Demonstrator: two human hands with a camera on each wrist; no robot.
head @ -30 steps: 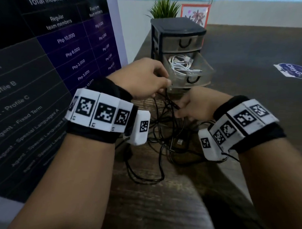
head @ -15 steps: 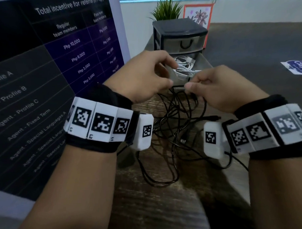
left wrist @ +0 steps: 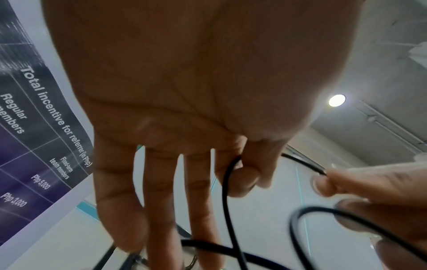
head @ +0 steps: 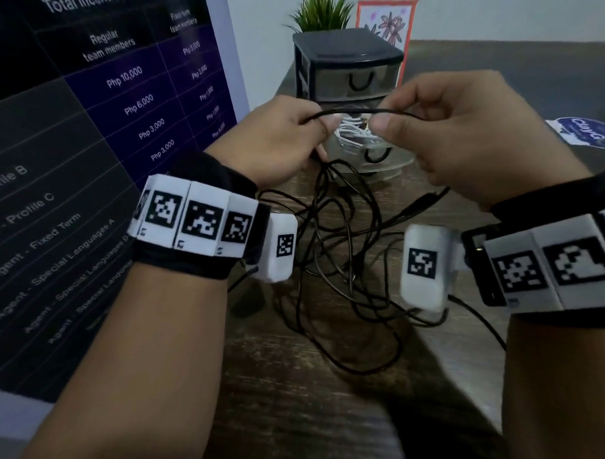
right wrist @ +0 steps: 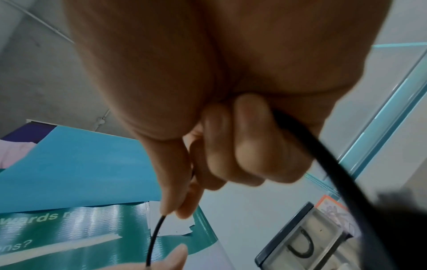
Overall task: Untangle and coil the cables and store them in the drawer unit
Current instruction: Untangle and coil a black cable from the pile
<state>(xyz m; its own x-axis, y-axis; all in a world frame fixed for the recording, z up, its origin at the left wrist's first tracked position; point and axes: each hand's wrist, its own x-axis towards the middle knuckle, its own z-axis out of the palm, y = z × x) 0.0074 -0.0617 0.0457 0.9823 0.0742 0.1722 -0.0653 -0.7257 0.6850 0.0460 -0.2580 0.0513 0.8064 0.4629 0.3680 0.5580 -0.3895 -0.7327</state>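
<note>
Your left hand and right hand each pinch the same black cable between thumb and forefinger. In the left wrist view your other left fingers hang straight. The short span between the hands is now drawn nearly level. A second ago both hands were low over the tangle; they have since risen in front of the drawer unit at the far edge of the table. The rest of the black cable still hangs to the tangle lying mid-table, loops crossing.

Judgement: one strand is isolated but not freed, and coiling has not begun. White cables already lie in the open lower drawer. Lifting further may tighten a knot.
</note>
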